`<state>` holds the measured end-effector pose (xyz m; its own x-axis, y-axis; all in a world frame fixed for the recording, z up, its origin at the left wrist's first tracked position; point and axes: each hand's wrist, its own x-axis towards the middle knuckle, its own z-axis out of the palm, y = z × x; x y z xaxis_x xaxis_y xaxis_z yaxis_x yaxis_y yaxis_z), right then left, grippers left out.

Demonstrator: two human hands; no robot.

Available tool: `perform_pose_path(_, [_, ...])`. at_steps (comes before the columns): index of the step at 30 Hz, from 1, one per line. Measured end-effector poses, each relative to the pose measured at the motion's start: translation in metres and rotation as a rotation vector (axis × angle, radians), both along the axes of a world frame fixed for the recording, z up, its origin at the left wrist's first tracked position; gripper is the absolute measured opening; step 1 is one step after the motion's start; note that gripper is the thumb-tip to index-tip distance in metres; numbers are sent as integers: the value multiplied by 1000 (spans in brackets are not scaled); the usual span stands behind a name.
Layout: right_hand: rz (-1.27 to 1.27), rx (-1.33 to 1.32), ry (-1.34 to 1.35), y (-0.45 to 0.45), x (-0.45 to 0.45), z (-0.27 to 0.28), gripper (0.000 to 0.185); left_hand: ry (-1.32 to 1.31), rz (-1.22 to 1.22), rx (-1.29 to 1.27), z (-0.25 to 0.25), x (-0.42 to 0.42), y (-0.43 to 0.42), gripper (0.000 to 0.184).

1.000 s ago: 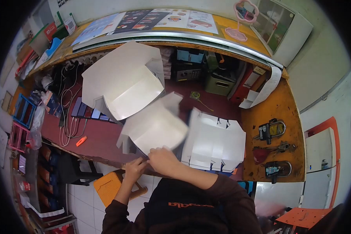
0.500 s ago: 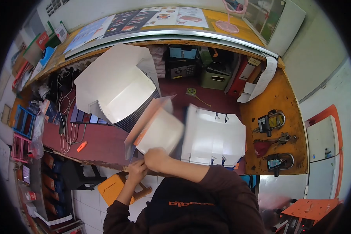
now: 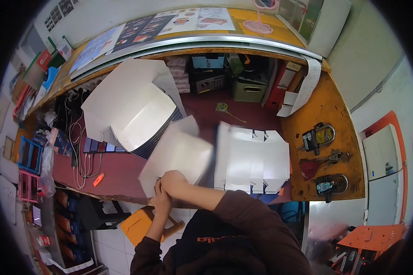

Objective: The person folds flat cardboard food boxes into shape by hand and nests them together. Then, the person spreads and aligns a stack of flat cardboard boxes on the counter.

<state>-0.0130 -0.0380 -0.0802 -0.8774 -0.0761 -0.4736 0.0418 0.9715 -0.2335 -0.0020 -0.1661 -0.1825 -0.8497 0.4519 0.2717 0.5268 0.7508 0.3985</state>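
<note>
A white paper food box [image 3: 181, 153], partly folded and blurred by motion, is at the table's front edge. My right hand [image 3: 175, 182] is closed at its near corner, the forearm reaching in from the right. Just below and touching it, my left hand [image 3: 161, 200] is closed at the same corner; the fingertips of both are largely hidden. Behind and to the left stands a tall nested stack of formed white boxes [image 3: 144, 107]. On the right lies a pile of flat white box blanks [image 3: 245, 156] with cut flaps.
A tape measure [image 3: 221, 107] lies at the back near a green metal box [image 3: 250, 90]. Padlocks [image 3: 319, 137] and keys [image 3: 336, 156] are on the wooden right side. An orange cutter [image 3: 98, 179] and cables [image 3: 79, 160] lie left. A yellow stool [image 3: 140, 224] stands below.
The held box has turned so its white inside faces up, and its orange edge no longer shows. Both hands stay together at its near corner. The view has shifted slightly.
</note>
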Motion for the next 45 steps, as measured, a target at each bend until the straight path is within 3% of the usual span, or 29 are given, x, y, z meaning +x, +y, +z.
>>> perform_pose_path(2, [0,-107,141,25,-3,-16,19,-63,11,27,27,14,12,39])
perform_pose_path(3, [2,-212,278,39,-5,-19,22,90,-17,166,35,19,16,36])
perform_pose_path(5, [-345,68,845,76,-6,-3,29,236,-39,312,34,33,28,34])
perform_pose_path(7, [-501,227,1015,118,-12,11,36,462,-164,365,29,54,34,31])
perform_pose_path(8, [-511,225,1011,134,-15,3,36,399,-303,393,34,64,44,30])
perform_pose_path(10, [-368,-146,563,160,-27,-27,41,211,-600,352,41,75,75,27])
perform_pose_path(13, [-192,-107,654,167,-32,-42,46,-68,-943,167,25,80,133,29])
perform_pose_path(16, [-186,-67,664,167,-30,-45,45,-99,-982,-1,5,85,181,29])
perform_pose_path(19, [-250,-77,737,168,-28,-51,44,-299,-1044,197,-58,77,219,40])
perform_pose_path(21, [-291,-53,730,170,-12,-37,38,-182,-1062,-98,-94,67,233,47])
perform_pose_path(22, [-386,-187,904,167,2,-30,34,-247,-1088,-270,-71,66,235,49])
perform_pose_path(23, [-473,-326,1075,163,16,-24,30,-244,-1102,-265,-56,69,234,49])
perform_pose_path(25, [-541,-468,1099,156,61,-11,23,-140,-999,-444,-49,73,227,51])
perform_pose_path(26, [-578,-527,1126,150,83,-11,22,-65,-1003,-315,-78,71,222,53])
perform_pose_path(28, [-647,-829,876,146,136,-14,23,-165,-1046,-331,-98,60,217,54])
perform_pose_path(30, [-619,-678,830,145,176,-33,27,99,-1178,-277,-67,65,214,50])
perform_pose_path(31, [-739,-798,710,142,193,-41,29,242,-1227,-241,-50,68,212,48])
perform_pose_path(33, [-861,-913,583,136,217,-51,31,-96,-1174,-588,2,74,217,64])
perform_pose_path(35, [-986,-969,580,134,232,-56,32,-50,-1114,-547,-20,77,219,67])
perform_pose_path(37, [-1014,-966,558,133,243,-56,31,-174,-1146,-459,-10,72,220,48])
perform_pose_path(38, [-1043,-966,532,132,246,-56,31,-170,-1150,-460,-12,66,222,48])
perform_pose_path(40, [-1023,-908,466,131,249,-60,31,-292,-1172,-221,-18,49,223,26])
perform_pose_path(42, [-1001,-849,401,129,249,-78,31,-268,-1129,-95,-15,38,222,19])
perform_pose_path(44, [-693,-234,818,121,248,-111,35,-222,-984,112,5,31,225,13])
perform_pose_path(45, [-700,-232,817,119,251,-120,35,-203,-882,187,30,31,221,13])
